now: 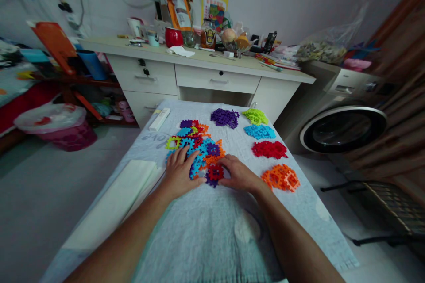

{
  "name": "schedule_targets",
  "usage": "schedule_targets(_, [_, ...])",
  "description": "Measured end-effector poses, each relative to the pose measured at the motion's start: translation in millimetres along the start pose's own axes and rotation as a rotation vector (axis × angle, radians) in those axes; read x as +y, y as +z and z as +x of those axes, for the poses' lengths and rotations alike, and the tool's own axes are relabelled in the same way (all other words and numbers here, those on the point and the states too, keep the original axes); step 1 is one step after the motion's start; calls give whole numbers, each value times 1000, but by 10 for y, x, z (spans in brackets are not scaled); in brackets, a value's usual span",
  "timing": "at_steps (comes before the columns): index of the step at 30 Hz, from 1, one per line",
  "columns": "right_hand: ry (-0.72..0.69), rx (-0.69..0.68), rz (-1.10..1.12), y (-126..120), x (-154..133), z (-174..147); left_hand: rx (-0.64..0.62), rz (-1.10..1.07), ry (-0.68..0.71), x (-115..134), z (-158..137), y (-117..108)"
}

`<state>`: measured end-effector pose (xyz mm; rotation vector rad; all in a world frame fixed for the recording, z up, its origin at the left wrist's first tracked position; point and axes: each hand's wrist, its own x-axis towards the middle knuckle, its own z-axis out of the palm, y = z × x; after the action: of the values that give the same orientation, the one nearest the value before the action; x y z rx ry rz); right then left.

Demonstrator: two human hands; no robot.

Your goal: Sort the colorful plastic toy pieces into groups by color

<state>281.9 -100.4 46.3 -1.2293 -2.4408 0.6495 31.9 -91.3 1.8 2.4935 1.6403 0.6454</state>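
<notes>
Mixed plastic interlocking square pieces [189,143] in blue, purple, red, orange and yellow-green lie in a loose heap on the cloth. My left hand [181,172] rests at the heap's near left side, fingers spread over the blue pieces, thumb stretched to the right. From the other side my right hand [239,174] reaches in, thumb and fingers apart, at the right edge of a red piece [215,171] that lies over purple ones. Whether its fingertips press on that piece is hard to see.
Sorted piles stand to the right: purple [225,118], yellow-green [256,116], light blue [260,131], red [269,149] and orange [281,177]. A white bar [160,119] lies at the far left of the cloth-covered table. Behind is a cluttered desk [149,55]; a washing machine [335,88] stands right.
</notes>
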Motion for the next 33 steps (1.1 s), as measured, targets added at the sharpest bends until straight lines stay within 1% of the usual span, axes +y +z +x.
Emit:
schedule_targets(3, [5,-7,-10,-3,-16,8,6,-9,5,4,4,-11])
schedule_targets(7, [10,15,-20,-67,-40,-21,-8,-14,-2,20,8,-30])
schedule_targets(10, [48,85,-12,-159,-8,-66,-14,-12,-6,16,5,-22])
schedule_targets(12, [96,172,-22,-245,75,-105,-12,-10,-3,6,3,-10])
schedule_targets(14, [171,301,-69,-350,217,-157,-12,-10,-1,-3,3,-1])
schedule_targets(16, [287,460,-157,-470,408,-230,-12,-11,-3,-5,5,2])
schedule_targets(19, [534,660,-314,-646,708,-382,-10,-14,-5,2,10,-2])
schedule_targets(21, [711,726,-395,-735,861,-489,-6,-16,-4,6,12,-5])
schedule_targets(23, [862,749,-449,-789,954,-573,-2,-18,2,8,12,-7])
schedule_targets(26, [1008,731,-479,-812,999,-625,1,-20,11,5,10,-10])
schedule_targets(29, [1070,688,-490,-801,1001,-617,9,-27,8,-2,10,-5])
schedule_targets(33, [1091,681,-503,-775,1018,-617,20,-38,7,-14,11,9])
